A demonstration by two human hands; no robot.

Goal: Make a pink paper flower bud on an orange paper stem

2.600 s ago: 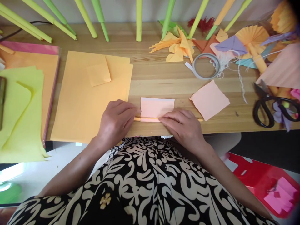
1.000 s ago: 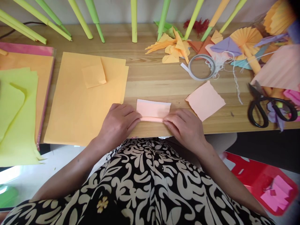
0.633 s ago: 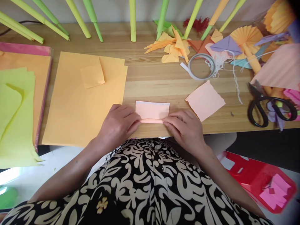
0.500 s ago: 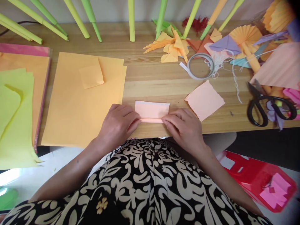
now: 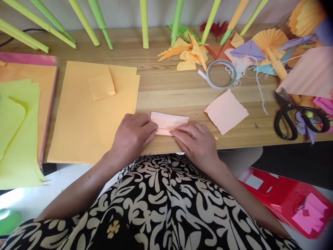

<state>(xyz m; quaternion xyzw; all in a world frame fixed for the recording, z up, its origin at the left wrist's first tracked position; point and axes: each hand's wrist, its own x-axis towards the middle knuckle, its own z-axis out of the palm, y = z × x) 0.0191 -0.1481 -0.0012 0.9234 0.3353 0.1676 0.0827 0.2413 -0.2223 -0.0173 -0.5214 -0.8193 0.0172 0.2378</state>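
A small peach paper [image 5: 169, 122] lies at the table's front edge, with a folded strip along its near side and a paler band at its far edge. My left hand [image 5: 134, 133] pinches the left end of the fold, thumb and fingers together. Near the middle-right of that same fold, my right hand [image 5: 197, 140] presses with its fingertips closed on the paper. A second peach paper square [image 5: 227, 111] rests just beyond my right hand. Large orange sheets [image 5: 78, 114] lie by my left hand, a small orange square [image 5: 101, 85] on top.
Black-handled scissors [image 5: 286, 116] lie at the right, near coloured paper pieces and white string [image 5: 241, 71]. A tape roll [image 5: 221, 74] sits further back. Rolled paper tubes [image 5: 144, 24] lean along the wall. Yellow sheets [image 5: 28, 139] are at left; a red container [image 5: 281, 198] stands below the table.
The fold on the peach paper has moved further from me, so less of the flat part shows. My right hand has slid left along it.
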